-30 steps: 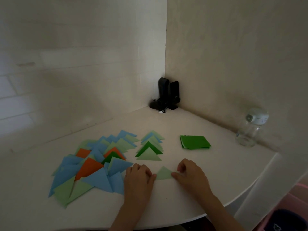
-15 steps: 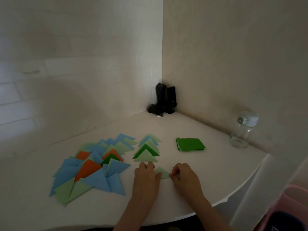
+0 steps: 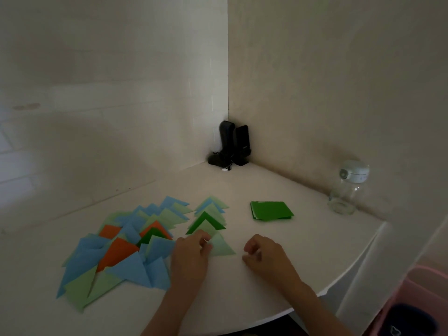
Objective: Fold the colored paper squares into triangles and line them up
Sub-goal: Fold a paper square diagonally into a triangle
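The light green triangle (image 3: 221, 246) lay flat on the table (image 3: 303, 243), apex pointed away, at the near end of the lined-up column (image 3: 210, 218). Its left edge was pinched by the left hand (image 3: 191, 258). The right hand (image 3: 263, 257) was held loosely curled and empty, just to the triangle's right.

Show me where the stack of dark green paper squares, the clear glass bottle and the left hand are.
stack of dark green paper squares (image 3: 271, 210): head view, top sheet's middle.
clear glass bottle (image 3: 345, 197): head view, glass body.
left hand (image 3: 191, 255): head view, back of hand.
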`<state>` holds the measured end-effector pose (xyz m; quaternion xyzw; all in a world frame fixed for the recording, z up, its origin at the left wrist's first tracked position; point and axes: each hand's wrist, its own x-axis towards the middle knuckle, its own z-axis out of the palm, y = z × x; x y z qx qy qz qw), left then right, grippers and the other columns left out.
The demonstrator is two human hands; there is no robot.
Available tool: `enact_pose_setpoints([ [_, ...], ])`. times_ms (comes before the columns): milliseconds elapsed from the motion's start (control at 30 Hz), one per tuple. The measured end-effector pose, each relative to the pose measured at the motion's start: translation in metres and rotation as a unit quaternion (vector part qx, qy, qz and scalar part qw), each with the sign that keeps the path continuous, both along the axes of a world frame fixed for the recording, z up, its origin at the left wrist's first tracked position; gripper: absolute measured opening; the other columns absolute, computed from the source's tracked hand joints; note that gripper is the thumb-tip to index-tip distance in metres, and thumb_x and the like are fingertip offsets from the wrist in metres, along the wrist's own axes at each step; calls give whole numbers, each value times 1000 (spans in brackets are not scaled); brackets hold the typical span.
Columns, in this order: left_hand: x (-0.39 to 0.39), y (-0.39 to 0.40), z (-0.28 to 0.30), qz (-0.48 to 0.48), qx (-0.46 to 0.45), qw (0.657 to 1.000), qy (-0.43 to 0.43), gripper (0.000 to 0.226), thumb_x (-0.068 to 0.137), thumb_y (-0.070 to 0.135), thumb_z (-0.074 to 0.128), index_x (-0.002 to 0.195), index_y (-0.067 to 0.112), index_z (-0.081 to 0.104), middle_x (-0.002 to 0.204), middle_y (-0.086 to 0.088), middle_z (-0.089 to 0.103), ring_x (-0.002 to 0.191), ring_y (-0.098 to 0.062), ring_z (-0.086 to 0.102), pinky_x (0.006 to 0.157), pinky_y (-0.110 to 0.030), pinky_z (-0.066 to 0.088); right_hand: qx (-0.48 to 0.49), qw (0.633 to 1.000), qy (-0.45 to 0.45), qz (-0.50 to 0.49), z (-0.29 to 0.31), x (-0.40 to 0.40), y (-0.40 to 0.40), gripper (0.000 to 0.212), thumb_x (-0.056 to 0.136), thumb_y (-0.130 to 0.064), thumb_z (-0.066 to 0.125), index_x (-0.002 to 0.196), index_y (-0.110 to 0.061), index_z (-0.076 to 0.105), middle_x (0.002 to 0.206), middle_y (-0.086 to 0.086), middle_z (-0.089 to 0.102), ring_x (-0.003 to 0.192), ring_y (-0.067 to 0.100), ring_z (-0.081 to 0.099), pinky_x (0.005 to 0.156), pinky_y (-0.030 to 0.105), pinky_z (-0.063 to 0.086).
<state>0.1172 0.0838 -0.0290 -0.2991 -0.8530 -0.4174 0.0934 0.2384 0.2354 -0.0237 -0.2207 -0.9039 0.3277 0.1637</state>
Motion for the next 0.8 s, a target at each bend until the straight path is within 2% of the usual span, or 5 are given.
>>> enact_pose_setpoints([
  [100, -24, -6, 7, 16, 15, 1000, 5, 11, 81, 13, 70, 89, 20, 66, 78, 6, 65, 79, -19, 59, 70, -40, 50, 51, 996, 44, -58, 6, -7, 26, 12, 81, -28, 69, 89, -28, 61, 90, -9, 59, 70, 4, 52, 70, 19, 43],
  [267, -38, -7, 8, 11, 9, 1000, 20, 10, 81, 13, 71, 85, 20, 65, 76, 8, 63, 75, -15, 57, 65, -31, 47, 116, 981, 55, -146, 9, -25, 67, 22, 78, -26, 74, 97, -16, 69, 103, 4, 62, 86, 22, 60, 76, 29, 45],
  [467, -41, -4, -2, 10, -18, 1000, 16, 16, 76, 15, 74, 87, 21, 65, 80, 7, 63, 77, -16, 56, 70, -40, 50, 160, 977, -27, -138, 5, -38, 81, 35, 84, -40, 65, 114, -23, 67, 120, 0, 56, 105, 18, 55, 88, 32, 44],
  [633, -44, -6, -7, 13, 1, 1000, 0, 21, 76, 17, 75, 94, 18, 63, 86, 6, 61, 80, -16, 55, 73, -37, 50, 168, 975, -28, -141, 3, -39, 80, 25, 89, -41, 57, 110, -31, 68, 119, -4, 58, 105, 16, 55, 85, 32, 45],
  [800, -43, -7, -3, 30, 20, 999, 19, 17, 82, 13, 69, 98, 15, 64, 91, 4, 57, 85, -17, 53, 71, -32, 45, 172, 973, 3, -153, 1, -40, 78, 19, 88, -33, 60, 101, -26, 72, 112, -3, 60, 99, 17, 57, 83, 35, 47],
])
